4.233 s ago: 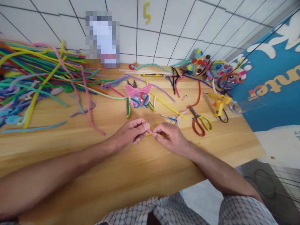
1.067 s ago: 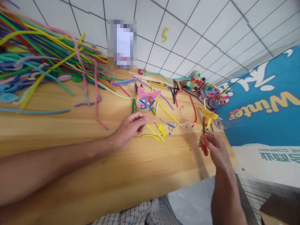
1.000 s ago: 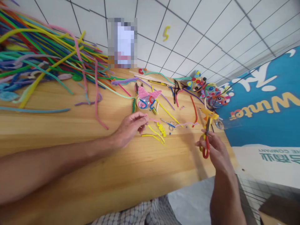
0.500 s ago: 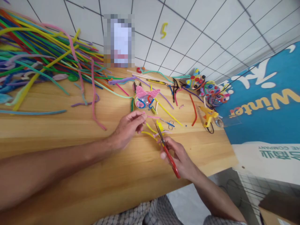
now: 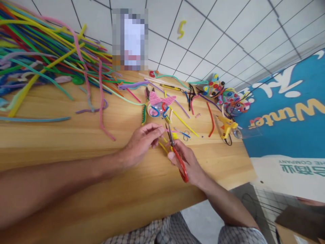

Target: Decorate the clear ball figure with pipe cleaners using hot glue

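My left hand point(image 5: 148, 139) pinches one end of a short pink pipe cleaner point(image 5: 172, 130), which sticks out to the right. In my right hand point(image 5: 186, 159) is a pair of red-handled scissors point(image 5: 180, 161), with its blades parted and their tips at the pipe cleaner. Just beyond the hands lies a clear ball point(image 5: 158, 109) decorated with pink pipe-cleaner ears and blue and red curls. Small blue-handled scissors point(image 5: 185, 134) lie behind the blades. Yellow pipe-cleaner pieces point(image 5: 163, 147) are partly hidden beneath my hands.
A large heap of coloured pipe cleaners point(image 5: 50, 51) covers the back left of the wooden table point(image 5: 83, 189). At the right sit a yellow glue gun point(image 5: 226, 127) and several decorated balls point(image 5: 228, 96). A yellow utility knife point(image 5: 171, 87) and green-handled pliers point(image 5: 144, 114) lie behind.
The red-handled scissors have moved up and left, bringing their parted blades to the pink pipe cleaner. My left hand has shifted slightly right with it.
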Available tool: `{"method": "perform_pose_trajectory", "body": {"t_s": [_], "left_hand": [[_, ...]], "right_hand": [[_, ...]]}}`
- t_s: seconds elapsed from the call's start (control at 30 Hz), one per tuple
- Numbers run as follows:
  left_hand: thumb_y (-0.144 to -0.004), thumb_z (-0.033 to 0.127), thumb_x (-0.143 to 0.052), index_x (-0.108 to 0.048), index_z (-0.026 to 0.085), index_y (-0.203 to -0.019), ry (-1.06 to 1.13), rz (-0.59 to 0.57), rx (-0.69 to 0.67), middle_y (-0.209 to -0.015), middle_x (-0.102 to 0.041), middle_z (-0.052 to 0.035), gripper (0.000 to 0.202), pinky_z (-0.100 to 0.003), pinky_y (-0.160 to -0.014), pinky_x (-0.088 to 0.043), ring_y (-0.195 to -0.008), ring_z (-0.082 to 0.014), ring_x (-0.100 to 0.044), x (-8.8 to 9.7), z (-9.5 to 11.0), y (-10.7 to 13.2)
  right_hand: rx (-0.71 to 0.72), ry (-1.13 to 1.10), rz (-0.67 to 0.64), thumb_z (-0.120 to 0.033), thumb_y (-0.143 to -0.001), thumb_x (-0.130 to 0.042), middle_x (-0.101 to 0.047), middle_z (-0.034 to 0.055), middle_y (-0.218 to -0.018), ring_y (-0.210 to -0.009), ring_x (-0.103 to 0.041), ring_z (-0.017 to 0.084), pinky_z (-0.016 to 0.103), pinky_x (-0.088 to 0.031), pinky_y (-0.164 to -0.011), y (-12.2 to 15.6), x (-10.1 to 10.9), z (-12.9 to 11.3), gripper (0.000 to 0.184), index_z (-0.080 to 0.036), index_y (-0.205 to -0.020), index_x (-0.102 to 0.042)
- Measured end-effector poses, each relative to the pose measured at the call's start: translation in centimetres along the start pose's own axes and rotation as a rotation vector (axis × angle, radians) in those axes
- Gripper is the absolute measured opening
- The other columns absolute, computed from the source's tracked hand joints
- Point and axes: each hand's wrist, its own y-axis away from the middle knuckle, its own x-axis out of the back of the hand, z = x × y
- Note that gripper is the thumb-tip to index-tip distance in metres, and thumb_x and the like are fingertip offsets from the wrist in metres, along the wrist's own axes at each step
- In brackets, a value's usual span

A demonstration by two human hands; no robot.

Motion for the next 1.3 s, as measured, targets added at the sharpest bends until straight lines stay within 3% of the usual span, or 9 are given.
{"method": "perform_pose_trajectory", "body": {"t_s": [0.33,0.7,0.87,1.03,1.17,1.3], "left_hand": [[-0.084,0.046,-0.09,-0.079,0.017,-0.086,-0.035,-0.029,-0.016,-0.074,-0.064,0.001,0.031,-0.025,-0.056,-0.039,-0.061,-0.0102,-0.052,-0.1,-0.3,0.2],[-0.083,0.047,-0.089,-0.079,0.018,-0.086,-0.054,-0.044,-0.005,-0.075,-0.066,0.0005,0.031,-0.026,-0.057,-0.041,-0.061,-0.0107,-0.053,-0.1,-0.4,0.2],[-0.083,0.047,-0.09,-0.08,0.019,-0.084,-0.052,-0.048,-0.014,-0.074,-0.065,0.0006,0.03,-0.026,-0.057,-0.04,-0.06,-0.0108,-0.052,0.0,-0.5,0.2],[-0.083,0.048,-0.09,-0.078,0.018,-0.084,-0.05,-0.047,-0.015,-0.076,-0.067,-0.0002,0.031,-0.026,-0.057,-0.039,-0.06,-0.0106,-0.051,-0.1,-0.5,0.3],[-0.082,0.044,-0.089,-0.074,0.019,-0.081,-0.045,-0.033,0.004,-0.073,-0.065,0.0015,0.029,-0.025,-0.056,-0.04,-0.059,-0.0101,-0.052,0.0,-0.4,0.2],[-0.079,0.04,-0.088,-0.071,0.019,-0.081,-0.031,-0.038,0.035,-0.075,-0.067,0.0006,0.026,-0.024,-0.054,-0.041,-0.058,-0.0103,-0.056,0.1,-0.4,-0.1]], "right_hand": [[0.012,0.015,0.014,-0.074,-0.097,-0.076,-0.05,-0.0062,-0.079,-0.068,-0.041,0.014,0.029,-0.036,-0.063,-0.1,-0.2,-0.1,0.051,-0.025,-0.11,-0.065],[0.021,0.011,0.024,-0.077,-0.096,-0.074,-0.054,-0.0046,-0.082,-0.069,-0.044,0.015,0.029,-0.04,-0.063,-0.2,-0.3,-0.1,0.053,-0.026,-0.106,-0.064],[0.036,0.099,0.079,-0.08,-0.099,-0.068,-0.05,-0.0041,-0.078,-0.071,-0.043,0.016,0.029,-0.038,-0.063,0.0,-0.5,0.0,0.055,-0.026,-0.094,-0.059],[0.047,0.057,0.155,-0.077,-0.104,-0.065,-0.052,-0.0047,-0.073,-0.064,-0.045,0.015,0.028,-0.039,-0.058,0.7,-0.8,0.6,0.051,-0.026,-0.099,-0.064],[0.035,0.141,0.263,-0.071,-0.1,-0.074,-0.057,-0.0043,-0.073,-0.061,-0.047,0.014,0.028,-0.038,-0.057,1.5,2.3,0.9,0.046,-0.025,-0.103,-0.072],[-0.039,0.591,0.469,-0.061,-0.097,-0.073,-0.068,0.0006,-0.074,-0.064,-0.06,0.021,0.033,-0.047,-0.063,2.2,8.4,2.9,0.043,-0.024,-0.12,-0.079]]}}
